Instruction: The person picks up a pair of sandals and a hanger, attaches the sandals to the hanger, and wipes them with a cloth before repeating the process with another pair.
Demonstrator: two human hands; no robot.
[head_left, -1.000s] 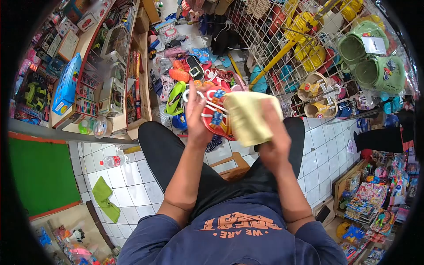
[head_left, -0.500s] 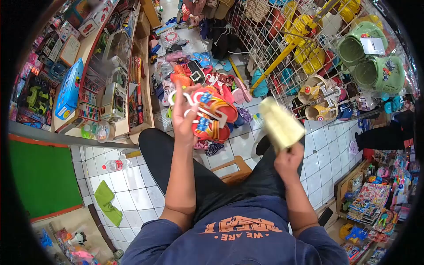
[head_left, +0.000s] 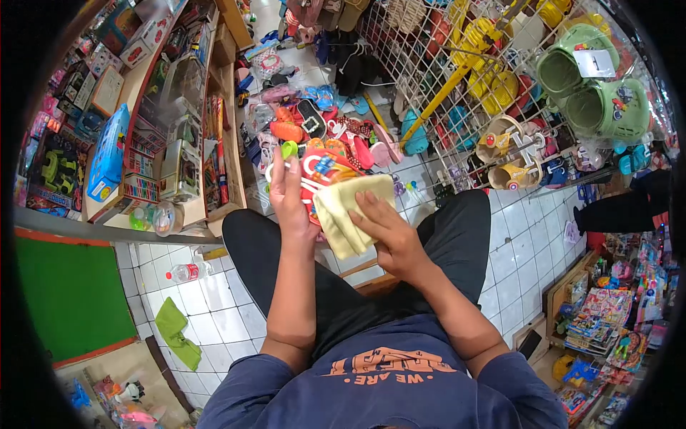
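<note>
My left hand (head_left: pixel 289 206) grips a pair of red and orange children's sandals (head_left: pixel 330 169) with blue patterned straps, held on a white plastic hanger (head_left: pixel 271 172). A folded pale yellow cloth (head_left: pixel 337 218) lies over the lower part of the sandals and hides it. My right hand (head_left: pixel 394 237) holds this cloth, fingers laid across its top and the thumb out of sight. Beyond the sandals is a heap of footwear on the floor, with an orange shoe (head_left: pixel 286 130), a black sandal with a jewelled buckle (head_left: pixel 311 118) and pink sandals (head_left: pixel 386 145).
Shelves of boxed toys (head_left: pixel 175 168) stand on the left. On the right, a wire rack (head_left: pixel 446 107) carries hanging footwear, including green clogs (head_left: pixel 607 111). A plastic bottle (head_left: pixel 187 272) and a green cloth (head_left: pixel 174 330) lie on the tiles. Toy packs (head_left: pixel 597 322) fill the lower right.
My right hand has brought the yellow cloth leftward from beside my knee onto the sandals. My left hand still holds the sandals, now turned a little and partly covered.
</note>
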